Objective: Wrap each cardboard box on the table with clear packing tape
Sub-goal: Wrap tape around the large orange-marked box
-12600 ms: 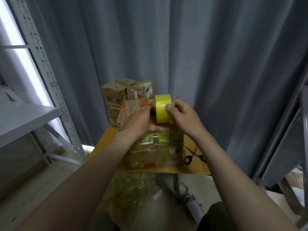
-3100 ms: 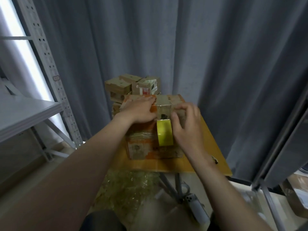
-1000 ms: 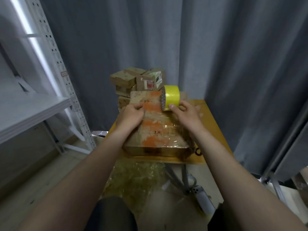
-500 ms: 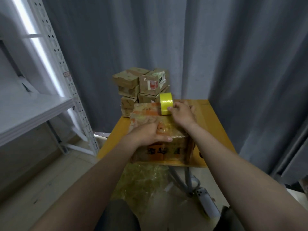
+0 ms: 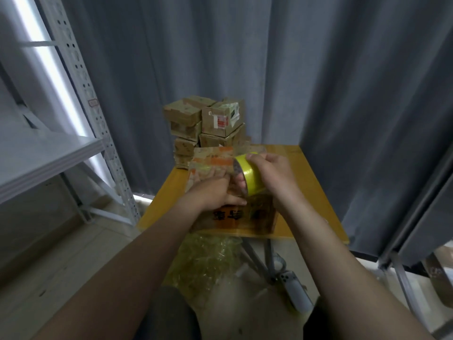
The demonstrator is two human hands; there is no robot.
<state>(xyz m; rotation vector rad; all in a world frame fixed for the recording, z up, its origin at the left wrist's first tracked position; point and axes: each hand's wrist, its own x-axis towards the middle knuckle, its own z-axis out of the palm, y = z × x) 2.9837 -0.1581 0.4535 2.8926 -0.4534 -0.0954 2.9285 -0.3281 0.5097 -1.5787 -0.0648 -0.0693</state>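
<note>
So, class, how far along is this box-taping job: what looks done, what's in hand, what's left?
Done: the front box already shows glossy tape across its top. In hand: the right hand grips the tape roll above it while the left hand presses on the top. Left: the stack of small boxes behind; whether any are wrapped, I cannot tell.

Both forearms reach forward, converging over the box (image 5: 235, 218). Left grip (image 5: 214, 192) lies palm-down on the box top, fingers fairly straight, pressing. Right grip (image 5: 273, 174) is raised above the box top, right side, fingers curled round the tape roll (image 5: 250, 176).
</note>
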